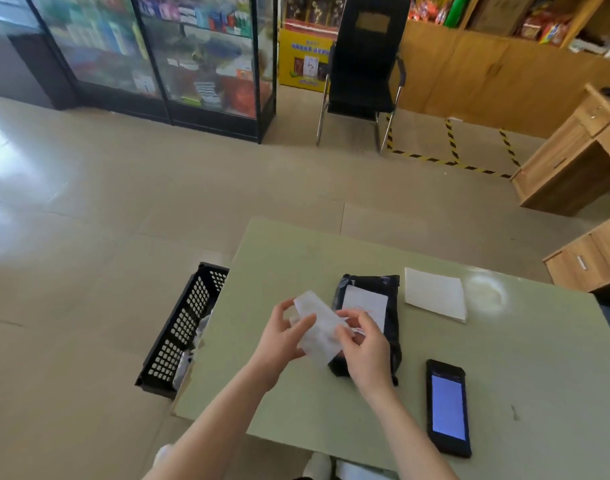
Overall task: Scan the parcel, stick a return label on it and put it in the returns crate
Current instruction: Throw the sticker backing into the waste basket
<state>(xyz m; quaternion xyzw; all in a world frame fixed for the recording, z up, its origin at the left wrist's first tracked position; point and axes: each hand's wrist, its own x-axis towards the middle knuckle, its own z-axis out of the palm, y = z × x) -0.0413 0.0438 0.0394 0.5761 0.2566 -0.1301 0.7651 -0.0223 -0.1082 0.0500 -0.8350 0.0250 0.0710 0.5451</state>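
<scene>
Both hands grip one white label sheet (319, 332) above worktop (504, 358) mid-left: left hand (283, 337) w/ thumb on top, right hand (366, 344) pinching its right edge. Black parcel (393, 341) lies flat beneath, mid-worktop. Scanner (448, 407) near front edge, screen lit. Black crate (182, 327) on floor by left edge.

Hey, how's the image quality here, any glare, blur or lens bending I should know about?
Head view: glare patch on the table beyond the stack of labels; window glare on the floor at left; the label between left hand and right hand is motion-blurred; the glass cabinets look soft; wide-angle bending at edges.
</scene>
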